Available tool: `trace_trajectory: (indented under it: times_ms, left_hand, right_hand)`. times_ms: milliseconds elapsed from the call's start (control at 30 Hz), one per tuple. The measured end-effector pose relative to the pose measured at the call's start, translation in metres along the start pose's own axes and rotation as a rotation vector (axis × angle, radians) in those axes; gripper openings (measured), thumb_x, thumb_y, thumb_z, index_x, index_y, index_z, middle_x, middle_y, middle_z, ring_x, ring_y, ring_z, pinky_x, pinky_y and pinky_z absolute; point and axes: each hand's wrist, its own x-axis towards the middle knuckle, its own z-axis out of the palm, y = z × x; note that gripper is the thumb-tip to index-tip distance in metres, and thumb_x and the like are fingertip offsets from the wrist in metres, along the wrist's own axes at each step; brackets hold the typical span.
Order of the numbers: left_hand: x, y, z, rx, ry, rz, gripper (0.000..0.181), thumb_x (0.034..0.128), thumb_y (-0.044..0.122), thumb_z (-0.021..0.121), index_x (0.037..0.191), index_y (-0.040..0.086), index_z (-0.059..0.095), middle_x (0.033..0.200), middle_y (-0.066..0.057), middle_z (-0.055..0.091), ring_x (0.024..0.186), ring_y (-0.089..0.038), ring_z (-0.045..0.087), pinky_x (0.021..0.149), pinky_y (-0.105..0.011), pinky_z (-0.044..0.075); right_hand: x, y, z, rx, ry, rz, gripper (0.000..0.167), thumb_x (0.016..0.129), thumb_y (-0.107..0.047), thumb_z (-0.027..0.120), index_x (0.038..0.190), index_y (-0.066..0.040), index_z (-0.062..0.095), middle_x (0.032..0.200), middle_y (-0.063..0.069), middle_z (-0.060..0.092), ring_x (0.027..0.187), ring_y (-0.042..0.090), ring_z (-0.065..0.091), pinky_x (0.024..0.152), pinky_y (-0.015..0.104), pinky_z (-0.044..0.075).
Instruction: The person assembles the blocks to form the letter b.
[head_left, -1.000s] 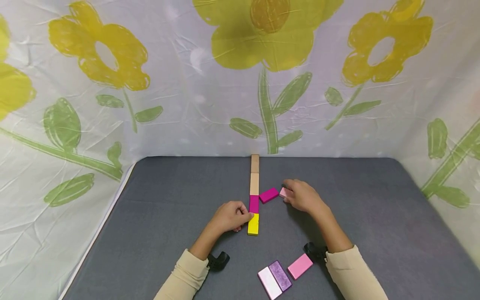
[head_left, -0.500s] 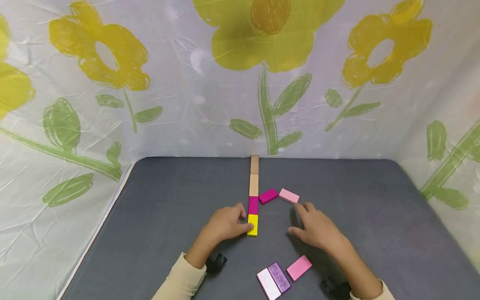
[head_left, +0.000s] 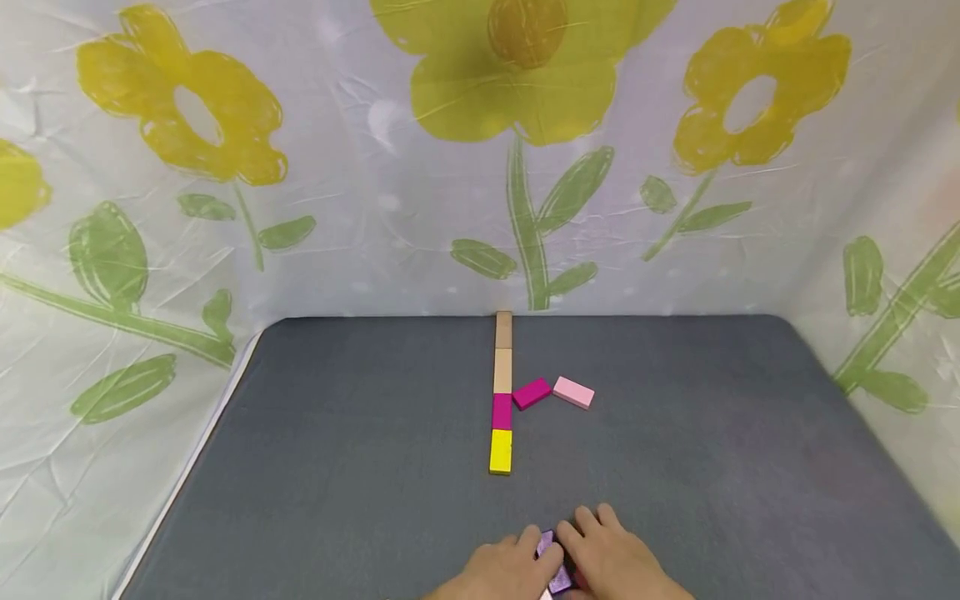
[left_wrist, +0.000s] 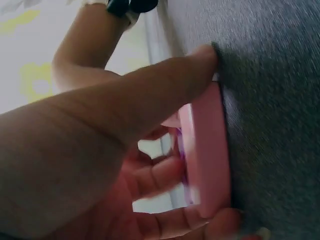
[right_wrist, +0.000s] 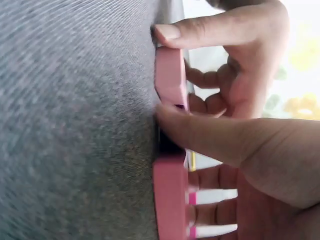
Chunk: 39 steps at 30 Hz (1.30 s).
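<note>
fingers (head_left: 529, 538) of left hand (head_left: 501, 571) gripping pale block (right_wrist: 169, 72), right hand (head_left: 613, 560) grip unclear, grey tabletop (head_left: 337, 467), flower-printed backdrop (head_left: 360, 208) behind

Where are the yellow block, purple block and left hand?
Yellow block (head_left: 501, 452): head view, top face.
Purple block (head_left: 559, 579): head view, uncovered top face.
Left hand (head_left: 507, 570): head view, back of the hand.

Four blocks (head_left: 502, 410) run end to end toward twelve o'clock on the surface (head_left: 337, 467). At their middle's three o'clock lie a slanted block (head_left: 532, 393), then an outer block (head_left: 573, 392); at five, a block cluster (head_left: 559, 579) between left hand (head_left: 512, 571) and right hand (head_left: 611, 560).
</note>
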Motion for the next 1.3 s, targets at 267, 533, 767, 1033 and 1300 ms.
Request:
trace_trajectory:
  times_ms: [267,533,767,1033,1300]
  left_hand:
    - [-0.004,-0.013,-0.002,0.020,0.190,0.053,0.074,0.0750,0.046,0.085,0.131,0.012,0.051,0.097,0.004,0.045,0.069,-0.004,0.045,0.057,-0.022,0.046]
    - [-0.002,-0.018,-0.007,0.023,0.203,0.037,0.058,0.0696,0.052,0.088,0.104,0.016,0.059,0.087,0.006,0.040,0.062,-0.005,0.041,0.053,-0.024,0.042]
    - [-0.004,-0.025,-0.010,-0.005,0.215,0.064,0.046,0.0677,0.039,0.092,0.096,0.017,0.063,0.083,0.007,0.046,0.060,-0.004,0.044,0.054,-0.023,0.041]
    - [0.000,-0.036,-0.015,0.035,0.363,0.176,0.023,0.0762,0.020,0.086,0.095,0.020,0.073,0.088,0.010,0.051,0.066,-0.002,0.047,0.058,-0.020,0.044]
    - [0.013,-0.040,-0.018,0.108,0.511,0.198,0.025,0.0724,0.030,0.090,0.091,0.021,0.075,0.083,0.012,0.056,0.072,-0.002,0.053,0.066,-0.021,0.047]
  right_hand:
    - [-0.002,0.004,0.005,-0.014,0.225,-0.143,0.044,0.074,-0.042,0.087,0.098,-0.014,0.065,0.084,-0.009,0.047,0.077,0.009,0.039,0.063,0.025,0.038]
    - [-0.002,0.001,-0.002,0.071,0.188,-0.105,0.045,0.081,-0.055,0.077,0.099,-0.016,0.064,0.087,-0.013,0.047,0.081,0.007,0.039,0.065,0.027,0.037]
    - [-0.002,0.006,-0.002,0.033,0.297,-0.187,0.030,0.073,-0.016,0.084,0.098,-0.015,0.067,0.084,-0.014,0.050,0.079,0.006,0.044,0.065,0.027,0.041]
    - [-0.001,0.014,-0.013,0.073,0.241,-0.123,0.032,0.075,-0.002,0.082,0.101,-0.017,0.073,0.088,-0.012,0.055,0.078,0.006,0.047,0.068,0.029,0.047]
    - [0.011,0.026,-0.018,0.028,0.368,-0.091,0.036,0.068,0.007,0.084,0.096,-0.013,0.076,0.086,-0.008,0.058,0.074,0.009,0.049,0.065,0.029,0.047]
